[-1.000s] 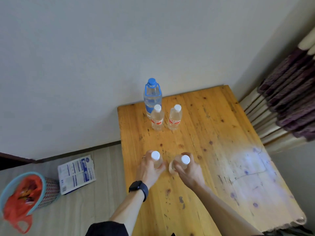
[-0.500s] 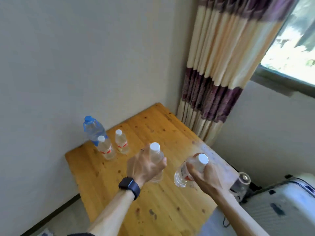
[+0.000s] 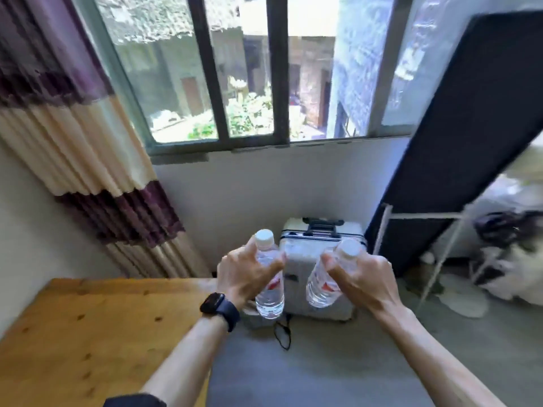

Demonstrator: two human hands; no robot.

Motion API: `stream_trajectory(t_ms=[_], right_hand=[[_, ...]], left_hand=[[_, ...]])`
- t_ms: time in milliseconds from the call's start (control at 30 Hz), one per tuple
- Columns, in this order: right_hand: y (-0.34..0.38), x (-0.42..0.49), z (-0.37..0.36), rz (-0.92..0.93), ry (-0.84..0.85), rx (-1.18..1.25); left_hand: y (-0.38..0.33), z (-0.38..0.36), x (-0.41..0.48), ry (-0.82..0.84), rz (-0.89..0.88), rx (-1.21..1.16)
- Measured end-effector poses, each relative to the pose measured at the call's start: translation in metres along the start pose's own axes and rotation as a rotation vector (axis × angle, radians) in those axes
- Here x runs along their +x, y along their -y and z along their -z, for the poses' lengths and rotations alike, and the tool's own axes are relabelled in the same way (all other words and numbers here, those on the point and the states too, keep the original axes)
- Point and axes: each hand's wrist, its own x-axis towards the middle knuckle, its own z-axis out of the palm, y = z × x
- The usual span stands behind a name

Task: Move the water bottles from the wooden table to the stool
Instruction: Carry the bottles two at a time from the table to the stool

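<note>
At centre frame our left hand (image 3: 241,277) grasps one bottle (image 3: 269,284) and our right hand (image 3: 363,279) grasps another bottle (image 3: 326,284), the table (image 3: 88,333) lower left.

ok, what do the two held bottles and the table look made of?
Left bottle and right bottle: clear, glossy thin plastic, probably PET; you can see through the walls. White caps look like opaque plastic. Wooden table: solid-looking wood with an orange-toned finish, possibly varnish; knots and grain show.
</note>
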Motion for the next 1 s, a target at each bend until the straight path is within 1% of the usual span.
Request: stream_trajectory(t_ms=[67, 133, 233, 400, 500, 600, 667, 767, 867, 1000], right_hand=[[-0.054, -0.013, 0.053, -0.114, -0.1, -0.07], [-0.101, -0.026, 0.105, -0.241, -0.164, -0.134], [-0.162, -0.051, 0.176, -0.437, -0.29, -0.231], [-0.233, -0.108, 0.267, -0.684, -0.457, -0.325], [-0.254, -0.14, 0.305, -0.803, -0.581, -0.459], [-0.265, -0.168, 0.338, -0.958, -0.652, -0.581], [-0.269, -0.182, 0.358, -1.042, -0.702, -0.635], [-0.275, -0.198, 0.38, -1.146, -0.796, -0.715], [-0.279, -0.218, 0.399, -1.25, -0.87, -0.749], [-0.293, -0.242, 0.417, -1.372, -0.925, -0.698]], left_hand=[[-0.068, -0.026, 0.015, 0.07, -0.114, -0.031], [-0.136, -0.052, 0.025, 0.127, -0.236, -0.079], [-0.231, -0.09, 0.034, 0.209, -0.428, -0.159], [-0.368, -0.145, 0.028, 0.367, -0.644, -0.301], [-0.437, -0.174, 0.016, 0.459, -0.769, -0.373], [-0.502, -0.193, 0.001, 0.545, -0.887, -0.466], [-0.542, -0.203, -0.01, 0.618, -0.939, -0.54], [-0.593, -0.221, -0.026, 0.758, -0.967, -0.625], [-0.639, -0.24, -0.047, 0.853, -1.004, -0.64], [-0.685, -0.264, -0.082, 0.947, -1.099, -0.623]])
